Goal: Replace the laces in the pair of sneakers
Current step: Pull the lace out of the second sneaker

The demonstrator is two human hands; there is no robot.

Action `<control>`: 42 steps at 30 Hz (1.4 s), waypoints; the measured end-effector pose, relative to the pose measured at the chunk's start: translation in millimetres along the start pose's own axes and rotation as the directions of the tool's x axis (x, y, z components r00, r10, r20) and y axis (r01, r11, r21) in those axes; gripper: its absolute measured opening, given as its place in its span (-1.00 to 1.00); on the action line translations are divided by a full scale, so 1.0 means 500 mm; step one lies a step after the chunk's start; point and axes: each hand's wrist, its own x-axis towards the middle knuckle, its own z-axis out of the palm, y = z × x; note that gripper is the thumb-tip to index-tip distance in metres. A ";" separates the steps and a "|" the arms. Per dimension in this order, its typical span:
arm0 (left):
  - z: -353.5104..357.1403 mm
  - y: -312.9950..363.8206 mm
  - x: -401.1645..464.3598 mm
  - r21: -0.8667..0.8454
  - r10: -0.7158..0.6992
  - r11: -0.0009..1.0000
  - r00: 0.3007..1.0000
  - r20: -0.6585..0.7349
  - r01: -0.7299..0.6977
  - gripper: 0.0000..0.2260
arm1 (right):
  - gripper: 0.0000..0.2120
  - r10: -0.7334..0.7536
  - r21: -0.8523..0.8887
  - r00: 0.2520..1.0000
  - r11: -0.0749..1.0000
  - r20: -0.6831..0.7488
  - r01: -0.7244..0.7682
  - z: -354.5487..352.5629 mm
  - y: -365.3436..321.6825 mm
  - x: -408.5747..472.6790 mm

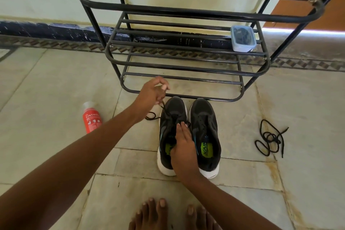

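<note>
Two black sneakers with white soles stand side by side on the tiled floor, toes toward the rack. The left sneaker (172, 110) has a black lace (152, 115) in its eyelets; the right sneaker (204, 117) has none. My left hand (154, 92) pinches one end of that lace and holds it up and to the left of the toe. My right hand (183, 147) rests on the left sneaker's tongue and collar, fingers straight. A loose black lace (269, 139) lies tangled on the floor to the right.
A black metal shoe rack (183, 69) stands right behind the sneakers. On its lower shelf sits a clear lidded box (242, 38) with dark contents. A red bottle (92, 117) lies on the floor at the left. My bare toes (168, 213) are at the bottom.
</note>
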 end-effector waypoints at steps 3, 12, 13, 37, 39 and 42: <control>-0.017 -0.009 0.001 0.588 0.141 0.747 0.939 0.315 -0.309 -0.84 | -0.29 0.004 -0.006 1.000 1.000 -0.001 -0.004 0.004 0.001 0.002; 0.005 -0.053 -0.004 0.282 0.173 0.946 0.984 -0.035 -0.157 -0.88 | -0.29 0.006 -0.035 1.000 0.999 -0.007 -0.006 0.003 -0.001 0.001; 0.008 -0.050 -0.009 0.043 0.075 0.996 0.995 -0.065 -0.073 -0.87 | -0.29 0.003 -0.042 1.000 0.999 -0.006 -0.004 0.004 -0.001 0.002; 0.070 -0.160 -0.142 0.688 0.115 0.690 0.973 0.201 -0.224 -0.37 | -0.81 -0.274 -0.273 0.914 0.893 0.300 0.357 -0.093 0.000 0.215; 0.073 -0.162 -0.151 0.704 0.120 0.675 0.974 0.191 -0.221 -0.32 | -0.84 -0.320 -0.324 0.902 0.854 0.290 0.407 -0.097 -0.005 0.213; 0.078 -0.169 -0.156 0.705 0.109 0.685 0.983 0.149 -0.183 -0.32 | -0.77 -0.340 -0.449 0.904 0.786 0.261 0.425 -0.092 -0.003 0.211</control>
